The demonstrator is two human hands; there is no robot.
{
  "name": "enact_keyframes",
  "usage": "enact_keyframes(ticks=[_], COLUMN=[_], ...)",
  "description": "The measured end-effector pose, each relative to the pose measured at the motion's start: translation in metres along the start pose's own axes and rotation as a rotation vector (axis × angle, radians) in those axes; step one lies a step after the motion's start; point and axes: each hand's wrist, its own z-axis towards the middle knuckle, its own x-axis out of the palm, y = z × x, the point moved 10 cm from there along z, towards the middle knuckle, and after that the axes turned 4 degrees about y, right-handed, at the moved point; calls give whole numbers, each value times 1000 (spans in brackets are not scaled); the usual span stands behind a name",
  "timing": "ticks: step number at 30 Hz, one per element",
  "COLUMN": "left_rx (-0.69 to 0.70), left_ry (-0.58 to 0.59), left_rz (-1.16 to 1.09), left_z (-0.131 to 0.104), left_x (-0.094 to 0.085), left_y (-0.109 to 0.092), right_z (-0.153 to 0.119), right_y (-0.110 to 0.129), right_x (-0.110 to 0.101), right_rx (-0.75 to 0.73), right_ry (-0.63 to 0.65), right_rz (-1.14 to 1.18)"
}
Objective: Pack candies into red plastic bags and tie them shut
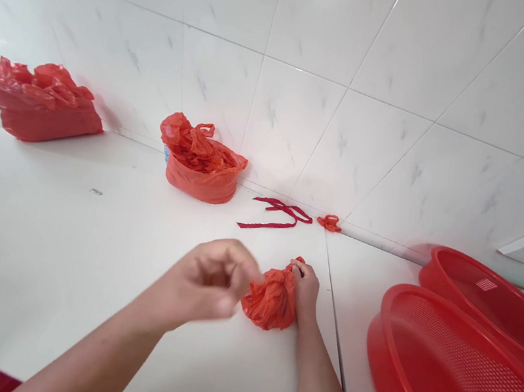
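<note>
A bunched red plastic bag (pixel 271 300) with a gathered, crumpled top rests on the white table. My right hand (pixel 305 289) is closed on the gathered plastic at its upper right, fingers pinching a twisted end. Just left of the bag, my left hand (pixel 211 281) hovers with its fingers loosely curled and the thumb a little apart. It is slightly blurred, and nothing shows between its fingers. Whether its fingertips touch the bag I cannot tell.
Near the tiled wall stand a full red bag (pixel 202 177) and a larger red bag (pixel 46 115). A dark red ribbon (pixel 267 225) and a small red plastic scrap (pixel 330 223) lie behind my hands. Red baskets (pixel 397 350) occupy the right, beyond a table seam.
</note>
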Motion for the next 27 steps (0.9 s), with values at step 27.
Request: enact_keyframes(ticks=[27], left_rx=[3], left_ry=[-320], left_rz=[371], left_z=[23], left_x=[-9], left_y=[118], right_z=[5], right_y=[9], right_x=[-19], right_rx=[46], right_ry=[-174], right_rz=[134])
